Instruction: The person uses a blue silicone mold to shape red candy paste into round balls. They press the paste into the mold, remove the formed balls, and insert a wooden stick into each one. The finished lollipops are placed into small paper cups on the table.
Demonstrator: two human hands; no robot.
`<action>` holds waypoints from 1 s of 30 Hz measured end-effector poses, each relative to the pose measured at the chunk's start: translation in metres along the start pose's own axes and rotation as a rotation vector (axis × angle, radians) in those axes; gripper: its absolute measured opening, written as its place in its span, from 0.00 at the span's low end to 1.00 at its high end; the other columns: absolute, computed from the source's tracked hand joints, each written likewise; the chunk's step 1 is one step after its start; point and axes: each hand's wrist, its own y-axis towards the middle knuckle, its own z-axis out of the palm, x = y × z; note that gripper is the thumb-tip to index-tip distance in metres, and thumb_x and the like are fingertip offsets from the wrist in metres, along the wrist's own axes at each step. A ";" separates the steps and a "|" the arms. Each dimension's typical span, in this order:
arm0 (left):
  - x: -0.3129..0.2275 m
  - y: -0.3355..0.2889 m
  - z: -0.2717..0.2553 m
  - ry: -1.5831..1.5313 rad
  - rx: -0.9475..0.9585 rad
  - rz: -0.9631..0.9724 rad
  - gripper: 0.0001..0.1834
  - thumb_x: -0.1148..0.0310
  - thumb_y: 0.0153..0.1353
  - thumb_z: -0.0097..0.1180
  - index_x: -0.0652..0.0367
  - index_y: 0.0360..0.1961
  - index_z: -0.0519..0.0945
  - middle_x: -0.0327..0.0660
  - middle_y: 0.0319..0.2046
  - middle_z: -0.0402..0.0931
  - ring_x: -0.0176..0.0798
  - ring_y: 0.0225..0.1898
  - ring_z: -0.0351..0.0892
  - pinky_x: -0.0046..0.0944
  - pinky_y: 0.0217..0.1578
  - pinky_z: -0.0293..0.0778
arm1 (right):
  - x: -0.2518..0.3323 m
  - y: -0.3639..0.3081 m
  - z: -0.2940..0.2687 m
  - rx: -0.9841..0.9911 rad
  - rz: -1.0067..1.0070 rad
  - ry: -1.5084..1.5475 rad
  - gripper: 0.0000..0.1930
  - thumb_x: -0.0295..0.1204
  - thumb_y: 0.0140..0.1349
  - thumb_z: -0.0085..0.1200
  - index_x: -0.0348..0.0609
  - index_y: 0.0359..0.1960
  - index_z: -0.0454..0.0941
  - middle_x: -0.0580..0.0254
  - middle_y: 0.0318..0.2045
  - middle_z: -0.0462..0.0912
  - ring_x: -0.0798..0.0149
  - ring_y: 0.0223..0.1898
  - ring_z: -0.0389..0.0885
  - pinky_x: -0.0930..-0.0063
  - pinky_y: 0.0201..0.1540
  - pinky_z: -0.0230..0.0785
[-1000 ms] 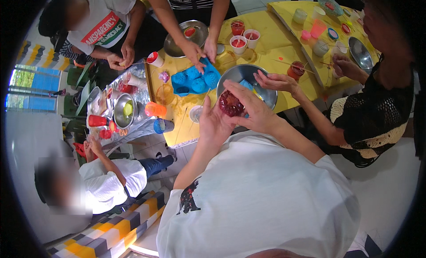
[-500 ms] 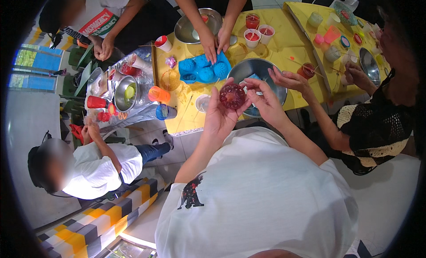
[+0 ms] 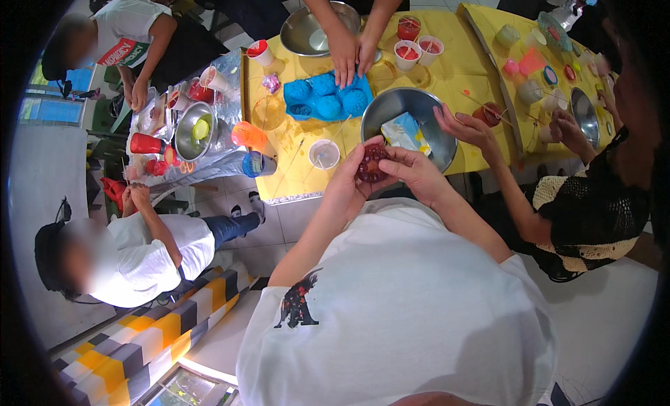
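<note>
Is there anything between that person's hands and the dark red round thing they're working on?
Nothing visible does. The left hand and the right hand both already hold the dark red round piece directly, fingers wrapped around its sides, just above the near edge of the yellow table. The steel bowl sits beyond it, apart.

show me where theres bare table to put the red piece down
Bare yellow table lies near the front edge, between the blue cup and the clear cup. Another patch sits right of the red cups. Crowded: around the blue mold, the steel bowl, and the far-right table.
</note>
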 end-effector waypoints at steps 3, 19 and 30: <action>-0.002 0.000 -0.004 0.005 -0.013 0.017 0.26 0.51 0.72 0.35 0.58 0.62 0.67 0.41 0.57 0.70 0.42 0.56 0.73 0.50 0.53 0.76 | 0.002 0.006 0.005 0.016 0.056 0.018 0.18 0.34 0.61 0.60 0.38 0.50 0.77 0.64 0.44 0.82 0.70 0.46 0.79 0.74 0.50 0.72; -0.020 -0.003 -0.027 0.872 -0.037 0.436 0.40 0.72 0.55 0.65 0.56 0.67 0.60 0.45 0.61 0.66 0.44 0.56 0.72 0.42 0.52 0.75 | 0.003 0.033 -0.002 -0.051 0.121 0.000 0.16 0.35 0.62 0.59 0.36 0.47 0.79 0.63 0.42 0.83 0.70 0.45 0.79 0.75 0.53 0.67; -0.034 -0.004 -0.030 1.402 -0.133 0.691 0.44 0.76 0.40 0.72 0.57 0.61 0.65 0.49 0.56 0.67 0.53 0.56 0.70 0.44 0.53 0.72 | 0.007 0.056 0.014 0.026 0.191 -0.082 0.19 0.41 0.65 0.56 0.37 0.47 0.78 0.62 0.41 0.83 0.70 0.43 0.79 0.76 0.48 0.69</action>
